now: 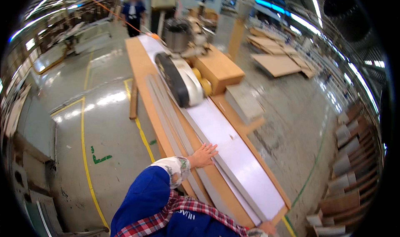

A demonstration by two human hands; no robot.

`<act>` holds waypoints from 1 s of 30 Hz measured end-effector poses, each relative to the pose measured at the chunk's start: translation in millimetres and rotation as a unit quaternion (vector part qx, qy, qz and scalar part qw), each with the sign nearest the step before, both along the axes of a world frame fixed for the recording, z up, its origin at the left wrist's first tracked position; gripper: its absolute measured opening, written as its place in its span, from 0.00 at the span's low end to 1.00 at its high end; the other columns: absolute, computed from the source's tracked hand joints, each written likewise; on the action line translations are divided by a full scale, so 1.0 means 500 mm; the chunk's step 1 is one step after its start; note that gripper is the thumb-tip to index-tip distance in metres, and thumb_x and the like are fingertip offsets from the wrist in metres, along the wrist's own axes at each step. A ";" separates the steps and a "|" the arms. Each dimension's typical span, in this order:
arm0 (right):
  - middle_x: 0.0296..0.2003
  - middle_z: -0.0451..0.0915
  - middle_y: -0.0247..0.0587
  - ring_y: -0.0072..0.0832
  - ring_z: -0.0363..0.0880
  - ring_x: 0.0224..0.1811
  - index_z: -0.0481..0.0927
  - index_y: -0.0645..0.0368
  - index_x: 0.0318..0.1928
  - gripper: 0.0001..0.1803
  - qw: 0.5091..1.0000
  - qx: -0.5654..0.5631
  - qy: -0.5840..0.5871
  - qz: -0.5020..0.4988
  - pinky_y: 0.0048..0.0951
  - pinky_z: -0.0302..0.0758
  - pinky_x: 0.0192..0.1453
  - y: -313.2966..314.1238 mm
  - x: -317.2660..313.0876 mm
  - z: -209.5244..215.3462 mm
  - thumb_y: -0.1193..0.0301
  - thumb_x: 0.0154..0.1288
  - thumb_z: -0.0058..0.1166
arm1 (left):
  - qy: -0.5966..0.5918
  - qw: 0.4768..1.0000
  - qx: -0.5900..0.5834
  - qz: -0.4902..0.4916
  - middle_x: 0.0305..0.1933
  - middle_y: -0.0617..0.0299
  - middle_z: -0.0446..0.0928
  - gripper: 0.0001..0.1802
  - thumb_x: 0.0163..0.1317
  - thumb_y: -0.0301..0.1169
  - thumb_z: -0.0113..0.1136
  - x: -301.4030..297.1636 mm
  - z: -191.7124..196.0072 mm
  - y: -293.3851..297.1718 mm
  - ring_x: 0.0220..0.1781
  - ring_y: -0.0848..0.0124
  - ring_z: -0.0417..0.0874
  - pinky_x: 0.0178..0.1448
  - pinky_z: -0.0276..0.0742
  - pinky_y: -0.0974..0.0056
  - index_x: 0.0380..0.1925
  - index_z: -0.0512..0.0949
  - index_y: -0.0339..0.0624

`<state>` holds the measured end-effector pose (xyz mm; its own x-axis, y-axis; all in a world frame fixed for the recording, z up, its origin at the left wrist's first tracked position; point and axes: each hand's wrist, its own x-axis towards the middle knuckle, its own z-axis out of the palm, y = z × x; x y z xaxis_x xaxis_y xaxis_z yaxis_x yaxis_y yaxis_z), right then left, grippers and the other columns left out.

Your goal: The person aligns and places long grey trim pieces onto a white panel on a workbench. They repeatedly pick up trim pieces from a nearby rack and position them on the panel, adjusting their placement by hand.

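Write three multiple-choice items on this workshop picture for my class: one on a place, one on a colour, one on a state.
1. Where does the left hand rest?
A. on the long grey strips
B. on the floor
C. on the machine

2. What colour are the floor lines?
A. red
B. yellow
C. white

3. How is the left hand?
A. clenched
B. gripping a tool
C. flat, fingers spread

Answers: 1 A, the palm lies on the strips beside the white panel. 2 B, yellow stripes cross the grey floor. 3 C, the fingers lie open and hold nothing.

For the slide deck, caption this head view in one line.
A left hand lies flat on grey strips beside a long white panel on a wooden bench below a belt-fed machine.
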<state>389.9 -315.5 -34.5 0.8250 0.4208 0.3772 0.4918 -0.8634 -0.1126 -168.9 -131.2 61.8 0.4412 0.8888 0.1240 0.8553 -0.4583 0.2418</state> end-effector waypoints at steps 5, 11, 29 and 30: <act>0.44 0.76 0.55 0.48 0.78 0.42 0.75 0.67 0.47 0.27 0.996 -0.018 0.088 -0.003 0.49 0.74 0.40 -0.035 0.116 -0.028 0.58 0.52 0.57 | -0.032 0.999 0.042 0.010 0.70 0.49 0.52 0.28 0.64 0.43 0.49 0.139 -0.148 -0.009 0.71 0.51 0.52 0.70 0.49 0.45 0.63 0.62 0.48; 0.28 0.80 0.52 0.47 0.79 0.32 0.80 0.66 0.38 0.16 0.971 -0.016 0.138 0.192 0.45 0.74 0.37 -0.114 0.309 -0.037 0.65 0.54 0.55 | -0.021 0.994 0.102 -0.044 0.69 0.50 0.55 0.26 0.65 0.41 0.48 0.260 -0.104 0.036 0.70 0.52 0.54 0.70 0.49 0.45 0.61 0.64 0.47; 0.35 0.78 0.47 0.42 0.77 0.39 0.77 0.61 0.43 0.18 0.954 0.171 0.245 -0.001 0.40 0.74 0.45 -0.059 0.424 0.026 0.60 0.60 0.51 | -0.105 0.984 0.067 -0.124 0.69 0.53 0.56 0.25 0.65 0.39 0.48 0.454 -0.111 0.090 0.71 0.54 0.52 0.72 0.45 0.46 0.60 0.64 0.44; 0.36 0.77 0.47 0.41 0.77 0.39 0.77 0.61 0.43 0.18 0.918 0.258 0.301 -0.016 0.40 0.73 0.46 -0.067 0.437 0.027 0.61 0.60 0.50 | -0.117 0.982 0.066 -0.133 0.69 0.54 0.56 0.25 0.64 0.39 0.48 0.476 -0.113 0.090 0.72 0.54 0.52 0.72 0.45 0.46 0.61 0.64 0.45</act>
